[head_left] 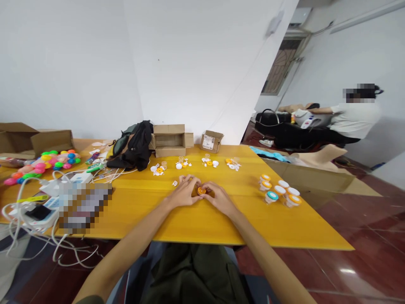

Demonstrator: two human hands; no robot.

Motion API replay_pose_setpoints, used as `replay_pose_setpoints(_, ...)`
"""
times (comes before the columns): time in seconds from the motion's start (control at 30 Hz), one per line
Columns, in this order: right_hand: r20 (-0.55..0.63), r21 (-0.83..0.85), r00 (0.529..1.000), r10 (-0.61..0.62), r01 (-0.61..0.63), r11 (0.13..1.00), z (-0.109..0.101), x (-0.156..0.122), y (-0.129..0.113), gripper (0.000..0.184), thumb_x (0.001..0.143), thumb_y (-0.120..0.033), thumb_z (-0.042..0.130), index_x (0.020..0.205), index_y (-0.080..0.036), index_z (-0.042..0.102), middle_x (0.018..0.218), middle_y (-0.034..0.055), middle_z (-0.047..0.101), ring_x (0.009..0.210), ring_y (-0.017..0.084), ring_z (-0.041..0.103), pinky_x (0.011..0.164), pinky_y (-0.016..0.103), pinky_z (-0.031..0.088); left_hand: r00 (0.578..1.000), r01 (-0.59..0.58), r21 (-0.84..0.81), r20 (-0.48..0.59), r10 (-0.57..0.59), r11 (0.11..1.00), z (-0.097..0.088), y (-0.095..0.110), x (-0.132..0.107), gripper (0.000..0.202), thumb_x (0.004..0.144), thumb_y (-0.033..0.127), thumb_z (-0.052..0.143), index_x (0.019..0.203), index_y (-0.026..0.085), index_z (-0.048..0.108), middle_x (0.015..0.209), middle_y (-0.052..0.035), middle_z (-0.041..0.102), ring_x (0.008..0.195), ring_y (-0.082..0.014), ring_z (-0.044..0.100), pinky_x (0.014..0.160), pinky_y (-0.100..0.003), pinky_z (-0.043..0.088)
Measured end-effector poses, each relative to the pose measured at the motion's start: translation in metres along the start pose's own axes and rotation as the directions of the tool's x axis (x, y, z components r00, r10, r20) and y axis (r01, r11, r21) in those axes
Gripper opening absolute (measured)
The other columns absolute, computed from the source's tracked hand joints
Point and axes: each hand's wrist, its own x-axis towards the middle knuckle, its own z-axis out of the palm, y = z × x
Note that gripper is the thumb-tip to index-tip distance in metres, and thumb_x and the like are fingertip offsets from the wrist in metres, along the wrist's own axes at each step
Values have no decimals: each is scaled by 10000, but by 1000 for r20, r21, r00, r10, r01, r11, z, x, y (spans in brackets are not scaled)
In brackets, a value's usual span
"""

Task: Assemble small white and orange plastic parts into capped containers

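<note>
My left hand (186,192) and my right hand (218,196) meet over the middle of the table. Between their fingertips is a small round clear-and-orange plastic piece (201,191), gripped from both sides. Fingers cover much of it, so its exact kind is hard to make out. Just beyond my left hand lies a small white plastic part (174,183). Farther back, small piles of loose white and orange plastic parts (179,166) lie in a row, each with a clear cup (207,156) or similar piece.
Several clear containers with orange, white and teal tops (271,196) stand at right. Cardboard boxes (169,143) and a black bag (136,145) line the back. White cables (57,236), power strips and colourful balls (39,168) occupy the left. Another person (354,120) sits far right.
</note>
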Motion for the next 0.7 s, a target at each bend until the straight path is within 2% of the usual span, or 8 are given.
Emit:
replay_pose_setpoints(0.3, 12, -44, 999, -45, 45, 998, 1, -1, 0, 50, 859, -254, 591, 860, -247, 641, 936, 55, 674, 901, 215, 637, 834, 345, 501, 1000, -5, 20, 2, 4, 1000, 0, -1, 0, 319, 796, 328, 672, 1043, 238, 493, 1088, -61, 622, 1078, -269, 506, 946, -424, 303)
replay_pose_setpoints(0.57, 16, -4, 996, -83, 83, 997, 2, 1, 4, 64, 815, -223, 619, 871, -243, 640, 933, 50, 695, 901, 215, 640, 852, 359, 498, 1000, -14, 24, 4, 14, 1000, -1, -2, 0, 302, 803, 330, 675, 1047, 245, 518, 1102, -50, 643, 1091, -268, 496, 941, -421, 298)
replay_pose_setpoints(0.7, 28, 0, 997, -75, 75, 997, 0, 1, 3, 138, 771, -166, 594, 874, -243, 646, 968, 50, 710, 937, 226, 640, 886, 375, 486, 1000, -11, 18, 6, 11, 1000, -1, -3, 1, 248, 807, 295, 677, 1013, 255, 545, 1095, -33, 661, 1112, -263, 485, 947, -422, 285)
